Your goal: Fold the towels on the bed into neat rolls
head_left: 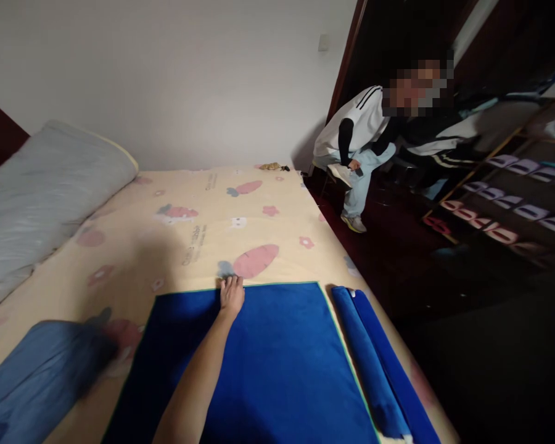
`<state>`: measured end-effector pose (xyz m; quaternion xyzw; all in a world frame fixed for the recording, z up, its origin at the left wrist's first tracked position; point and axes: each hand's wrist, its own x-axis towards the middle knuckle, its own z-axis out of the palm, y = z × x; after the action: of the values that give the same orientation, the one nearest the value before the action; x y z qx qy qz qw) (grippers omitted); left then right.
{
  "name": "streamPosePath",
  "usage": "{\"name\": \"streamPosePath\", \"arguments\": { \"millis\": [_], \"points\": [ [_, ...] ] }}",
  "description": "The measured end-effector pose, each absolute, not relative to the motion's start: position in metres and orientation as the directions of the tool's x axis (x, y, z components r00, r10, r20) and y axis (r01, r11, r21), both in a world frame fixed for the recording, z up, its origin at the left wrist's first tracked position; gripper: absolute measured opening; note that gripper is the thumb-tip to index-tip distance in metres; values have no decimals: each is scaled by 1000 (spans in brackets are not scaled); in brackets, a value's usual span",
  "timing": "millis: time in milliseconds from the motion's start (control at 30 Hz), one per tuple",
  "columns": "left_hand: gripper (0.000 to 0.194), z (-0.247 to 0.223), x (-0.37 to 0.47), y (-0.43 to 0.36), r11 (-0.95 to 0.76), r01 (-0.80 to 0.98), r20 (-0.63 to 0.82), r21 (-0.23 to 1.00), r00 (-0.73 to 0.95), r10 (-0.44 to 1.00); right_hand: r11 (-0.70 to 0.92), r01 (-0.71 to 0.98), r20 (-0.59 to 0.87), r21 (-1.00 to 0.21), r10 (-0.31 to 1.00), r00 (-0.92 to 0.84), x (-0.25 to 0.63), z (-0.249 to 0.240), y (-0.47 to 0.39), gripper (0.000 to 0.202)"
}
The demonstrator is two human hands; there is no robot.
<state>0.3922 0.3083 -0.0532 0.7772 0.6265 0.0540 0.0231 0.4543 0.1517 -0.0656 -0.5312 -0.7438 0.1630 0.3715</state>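
Observation:
A large dark blue cloth (282,357) with a thin green edge lies spread flat on the bed. My left hand (232,295) rests palm down on its far edge, left of the middle, fingers slightly bent and a little apart, with nothing visibly gripped. My right hand is out of the picture. Along the cloth's right side lies a rolled blue cloth (367,361), and beside it, nearer the bed's edge, a narrow blue strip of cloth (393,364).
The bed (203,246) has a cream sheet with carrot prints. A grey pillow (50,197) leans at the left; a denim-covered leg (41,376) is at lower left. Beyond the bed sits a person (351,135), near a shoe rack (504,197). Small brown items (271,166) lie at the far edge.

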Motion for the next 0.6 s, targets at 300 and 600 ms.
{"name": "streamPosePath", "arguments": {
  "millis": [300,600],
  "points": [
    [27,-53,393,311,-185,976,-63,112,192,979,328,493,321,-806,941,-102,441,-25,278,25],
    [31,-35,395,309,-166,978,-104,122,179,978,205,256,190,-945,978,-80,435,14,273,21]
  ]
}}
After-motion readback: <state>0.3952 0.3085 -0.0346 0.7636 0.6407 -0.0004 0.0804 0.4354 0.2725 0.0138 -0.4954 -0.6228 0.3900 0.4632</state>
